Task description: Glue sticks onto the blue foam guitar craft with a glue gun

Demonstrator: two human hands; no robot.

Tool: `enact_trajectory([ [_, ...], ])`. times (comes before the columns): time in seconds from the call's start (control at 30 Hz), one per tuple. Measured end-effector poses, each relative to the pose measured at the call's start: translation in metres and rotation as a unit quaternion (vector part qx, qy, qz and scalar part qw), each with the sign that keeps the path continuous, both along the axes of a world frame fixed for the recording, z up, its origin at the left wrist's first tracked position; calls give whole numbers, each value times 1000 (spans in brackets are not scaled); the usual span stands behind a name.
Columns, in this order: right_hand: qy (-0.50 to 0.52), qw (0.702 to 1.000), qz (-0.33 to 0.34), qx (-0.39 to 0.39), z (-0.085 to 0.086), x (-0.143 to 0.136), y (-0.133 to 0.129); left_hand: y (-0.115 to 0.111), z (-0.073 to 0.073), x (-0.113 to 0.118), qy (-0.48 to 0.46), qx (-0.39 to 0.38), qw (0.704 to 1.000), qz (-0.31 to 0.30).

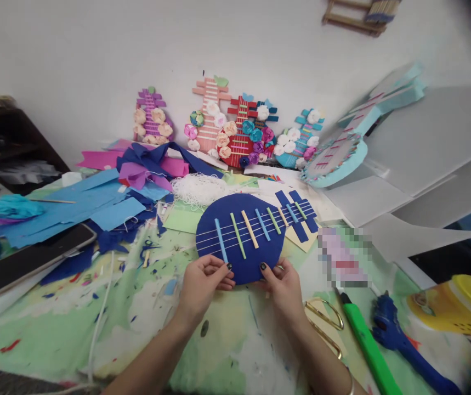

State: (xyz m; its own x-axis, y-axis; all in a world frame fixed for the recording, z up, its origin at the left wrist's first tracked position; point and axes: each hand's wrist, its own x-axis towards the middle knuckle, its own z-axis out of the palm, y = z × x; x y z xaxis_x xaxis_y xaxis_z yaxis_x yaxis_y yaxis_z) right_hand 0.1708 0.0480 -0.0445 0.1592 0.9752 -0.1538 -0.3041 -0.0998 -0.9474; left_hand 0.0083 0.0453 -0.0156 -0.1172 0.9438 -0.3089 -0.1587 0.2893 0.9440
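A dark blue paper guitar point(243, 233) lies on the table in front of me, its round body crossed by white strings and several coloured sticks in blue, green and tan. My left hand point(204, 282) pinches the lower left edge of the round body, thumb on top. My right hand point(282, 285) grips the lower right edge in the same way. The guitar's neck point(296, 214) points away to the right, over a pale yellow sheet.
Finished flower-decorated guitars point(235, 131) lean on the back wall, a large light-blue one point(342, 151) at right. Blue and pink paper scraps point(95, 203) and a phone point(29, 258) lie at left. Gold scissors point(325, 326), a green knife point(369, 345), a blue glue gun point(399, 340) at right.
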Motion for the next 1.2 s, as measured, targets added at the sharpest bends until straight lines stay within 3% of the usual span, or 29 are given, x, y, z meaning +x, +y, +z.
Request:
enact_trajectory([
  [0.2,36,999,1,-24,-13,-1,-5,4,-7,1,60,32,998,-12],
  [0.47,59,998,7,-29,-14,-6,-7,7,-13,-1,116,30,993,-8],
  [1.2,42,999,11,-33,-15,-6,-7,12,-13,2,122,2,992,0],
])
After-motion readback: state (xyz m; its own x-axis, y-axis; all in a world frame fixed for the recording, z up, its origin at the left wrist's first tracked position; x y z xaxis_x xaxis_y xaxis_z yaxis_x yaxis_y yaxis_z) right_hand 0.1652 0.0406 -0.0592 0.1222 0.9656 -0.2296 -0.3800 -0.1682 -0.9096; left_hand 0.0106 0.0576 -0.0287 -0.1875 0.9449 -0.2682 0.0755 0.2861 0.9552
